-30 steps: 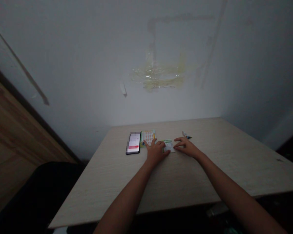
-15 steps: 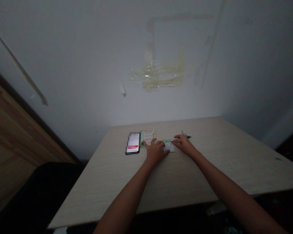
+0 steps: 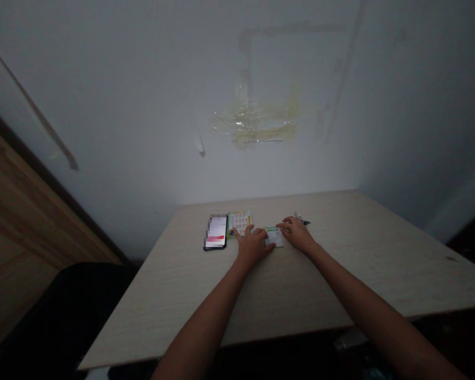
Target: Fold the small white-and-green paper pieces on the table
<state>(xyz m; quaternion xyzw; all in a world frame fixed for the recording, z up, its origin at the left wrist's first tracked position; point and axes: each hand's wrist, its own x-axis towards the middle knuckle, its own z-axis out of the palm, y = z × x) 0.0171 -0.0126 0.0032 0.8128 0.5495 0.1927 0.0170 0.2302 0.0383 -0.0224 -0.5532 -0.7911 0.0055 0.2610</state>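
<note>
My left hand lies with its fingers spread over a small printed paper with a green strip along its top. The left part of that paper is hidden under the hand. My right hand has its fingers stretched out, the tips touching the paper's upper right corner. Beyond my left hand lies a colourful printed sheet or booklet with rows of small pictures. A phone with a lit screen rests beside it on the left. Just behind my right hand is a pen, partly hidden.
The pale wooden table meets a grey wall at the back. Old clear tape sticks to the wall. On the left are a wooden panel and a dark object beside the table edge.
The fingers of my right hand have shifted slightly to the left and up along the paper's corner. My left hand, the phone and the booklet stay where they were.
</note>
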